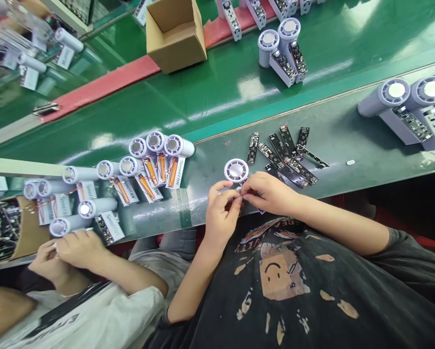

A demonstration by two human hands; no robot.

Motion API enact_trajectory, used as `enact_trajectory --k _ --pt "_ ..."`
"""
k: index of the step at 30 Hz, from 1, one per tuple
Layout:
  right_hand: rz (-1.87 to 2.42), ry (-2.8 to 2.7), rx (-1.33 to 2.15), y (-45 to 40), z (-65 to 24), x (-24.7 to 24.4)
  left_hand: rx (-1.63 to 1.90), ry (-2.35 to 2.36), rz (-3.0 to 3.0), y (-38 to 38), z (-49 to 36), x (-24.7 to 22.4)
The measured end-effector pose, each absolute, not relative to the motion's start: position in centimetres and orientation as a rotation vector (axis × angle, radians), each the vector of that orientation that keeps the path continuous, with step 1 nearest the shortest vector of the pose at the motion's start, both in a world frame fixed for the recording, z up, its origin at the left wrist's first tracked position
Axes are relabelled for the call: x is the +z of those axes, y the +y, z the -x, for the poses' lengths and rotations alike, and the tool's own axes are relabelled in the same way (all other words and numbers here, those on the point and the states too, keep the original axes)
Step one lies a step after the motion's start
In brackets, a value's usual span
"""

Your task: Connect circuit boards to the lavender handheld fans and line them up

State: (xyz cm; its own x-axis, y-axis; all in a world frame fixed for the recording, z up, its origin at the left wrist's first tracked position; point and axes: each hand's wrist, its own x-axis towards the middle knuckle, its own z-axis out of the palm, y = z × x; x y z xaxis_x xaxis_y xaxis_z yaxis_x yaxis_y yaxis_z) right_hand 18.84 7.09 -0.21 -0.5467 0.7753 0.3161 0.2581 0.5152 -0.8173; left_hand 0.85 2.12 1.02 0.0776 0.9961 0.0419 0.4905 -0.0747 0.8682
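Observation:
My left hand (221,208) and my right hand (270,193) meet at the table's front edge, fingertips pinched together over a lavender handheld fan (236,170). The fan's round, slotted head shows beyond my fingers, while most of its handle is hidden under them. Whatever is between the fingertips is too small and covered to make out. Just past my right hand lies a loose pile of narrow black circuit boards (275,160), some overlapping.
Fans with orange-wrapped parts (152,172) stand to the left, near a co-worker's hands (72,249). More fans (402,106) sit at right. Beyond runs a green conveyor belt (221,87), with a cardboard box (177,55) behind. A small white piece (350,163) lies right.

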Motion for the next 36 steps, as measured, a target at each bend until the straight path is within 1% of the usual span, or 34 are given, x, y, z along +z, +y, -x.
enact_trajectory --k 8,15,18,26,32,36 --pt "0.816 -2.032 0.659 6.8 -18.2 -0.7 0.976 1.548 -1.578 2.2 -1.8 1.8" --pt "0.788 -1.941 0.704 7.0 -18.0 -0.8 1.002 1.515 -1.427 2.1 -1.6 1.4" --pt "0.819 -1.933 0.694 7.0 -18.1 -0.9 1.085 1.45 -1.334 1.8 -1.7 1.0" --pt "1.069 -2.043 0.387 6.1 -18.0 -0.9 1.201 1.368 -0.93 1.5 -2.8 0.4" --pt "1.097 -2.076 0.304 6.1 -17.9 -0.6 1.258 1.399 -0.899 1.5 -3.1 0.2" --pt "1.099 -2.176 0.299 6.2 -18.2 -0.4 1.227 1.434 -0.872 1.5 -2.9 0.2"
